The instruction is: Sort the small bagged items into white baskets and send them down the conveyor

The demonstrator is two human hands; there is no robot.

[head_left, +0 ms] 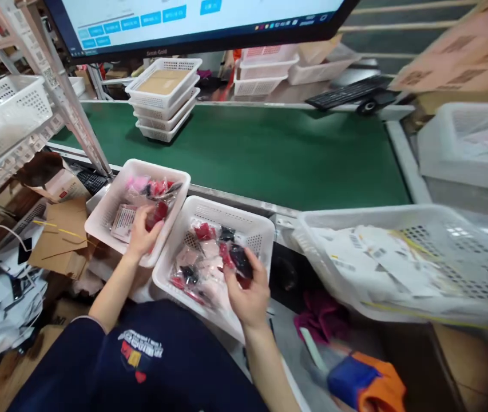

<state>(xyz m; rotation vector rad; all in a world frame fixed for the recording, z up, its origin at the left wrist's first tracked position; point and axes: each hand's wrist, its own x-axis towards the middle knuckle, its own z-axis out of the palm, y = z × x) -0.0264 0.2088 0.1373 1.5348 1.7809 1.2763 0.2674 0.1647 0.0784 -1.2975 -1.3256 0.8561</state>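
Observation:
Two white plastic baskets stand side by side in front of me. Inside the left basket (pixel 93 223), my left hand (pixel 143 232) has its fingers curled around a small dark red packet (pixel 158 213). Other bagged items and a printed card packet (pixel 123 222) lie around it. Over the right basket (pixel 164 274), my right hand (pixel 250 286) grips a small clear bag with black and red contents (pixel 239 260). Below it lie several clear packets (pixel 201 266) with pink, red and black contents. What exactly the packets contain cannot be made out.
A green conveyor belt (pixel 269 154) runs behind the baskets, carrying a stack of white baskets (pixel 164 106). A monitor (pixel 209 28) overhangs it. At right sits a large basket of white papers (pixel 368 263); at left, an open cardboard box (pixel 63 237) and a metal rack post (pixel 63 91).

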